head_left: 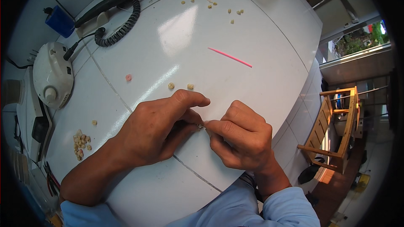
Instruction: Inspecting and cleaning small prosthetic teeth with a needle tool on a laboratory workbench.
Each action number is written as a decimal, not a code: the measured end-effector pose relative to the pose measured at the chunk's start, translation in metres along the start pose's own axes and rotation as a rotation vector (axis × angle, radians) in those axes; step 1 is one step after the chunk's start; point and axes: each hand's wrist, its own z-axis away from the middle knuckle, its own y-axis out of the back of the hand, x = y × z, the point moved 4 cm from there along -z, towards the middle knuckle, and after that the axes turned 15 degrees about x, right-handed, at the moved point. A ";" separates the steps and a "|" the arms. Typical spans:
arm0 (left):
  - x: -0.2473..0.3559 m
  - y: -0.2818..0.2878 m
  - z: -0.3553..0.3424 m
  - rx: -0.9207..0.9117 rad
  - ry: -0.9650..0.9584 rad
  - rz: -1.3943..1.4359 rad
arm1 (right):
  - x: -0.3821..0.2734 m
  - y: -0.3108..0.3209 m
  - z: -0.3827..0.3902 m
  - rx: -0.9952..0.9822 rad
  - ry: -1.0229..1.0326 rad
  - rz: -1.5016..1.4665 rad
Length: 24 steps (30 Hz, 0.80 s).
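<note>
My left hand pinches a tiny cream, tooth-like piece between thumb and a bent finger, with its index finger held out above. Fingertips of my right hand are pressed together against that piece from the right; whether they grip it or something thin beside it is hidden. Just beyond the left hand lie two similar cream pieces, one round and one squarer. A thin pink stick rests farther off on the white tiled tabletop.
A small pile of cream pieces lies at left, and several more are scattered at the far side. A pink ring-like piece sits left of centre. Far left stand a white control box and a corded black handpiece.
</note>
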 end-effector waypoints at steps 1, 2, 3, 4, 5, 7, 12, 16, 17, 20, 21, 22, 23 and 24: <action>0.000 0.000 0.001 -0.001 -0.010 -0.001 | 0.000 0.001 -0.001 -0.021 -0.003 -0.014; 0.000 0.001 0.001 -0.003 -0.020 -0.001 | -0.001 0.002 -0.002 -0.042 -0.007 -0.027; 0.000 0.001 0.001 -0.003 -0.020 -0.001 | -0.001 0.003 -0.001 -0.042 -0.007 -0.027; 0.000 0.000 0.001 -0.008 -0.012 -0.001 | -0.002 0.004 -0.001 -0.040 -0.017 -0.029; -0.001 0.000 0.000 -0.012 -0.003 0.000 | -0.002 0.005 0.000 -0.038 -0.028 -0.032; -0.001 0.000 0.001 -0.012 -0.005 0.001 | -0.002 0.005 0.000 -0.040 -0.021 -0.033; 0.000 0.000 0.000 -0.010 -0.009 -0.002 | -0.001 0.001 0.000 -0.010 -0.001 -0.009; 0.000 0.000 0.000 -0.009 -0.031 -0.010 | -0.001 -0.001 0.001 -0.030 0.003 -0.018; 0.000 0.000 0.000 -0.005 -0.021 -0.006 | -0.001 -0.001 0.000 -0.009 -0.001 -0.008; 0.000 0.000 0.001 -0.005 -0.019 -0.005 | 0.000 -0.001 -0.001 -0.029 -0.008 -0.036; 0.001 0.000 0.001 -0.005 -0.019 -0.005 | 0.000 -0.001 -0.001 -0.029 -0.008 -0.036; 0.001 0.000 0.000 -0.004 -0.017 -0.007 | 0.000 -0.001 0.000 -0.031 -0.002 -0.035; 0.001 0.000 0.000 -0.003 -0.015 -0.009 | 0.000 -0.001 0.000 -0.033 0.004 -0.034; 0.001 0.000 0.000 -0.004 -0.015 -0.009 | -0.001 -0.001 0.000 -0.033 0.004 -0.034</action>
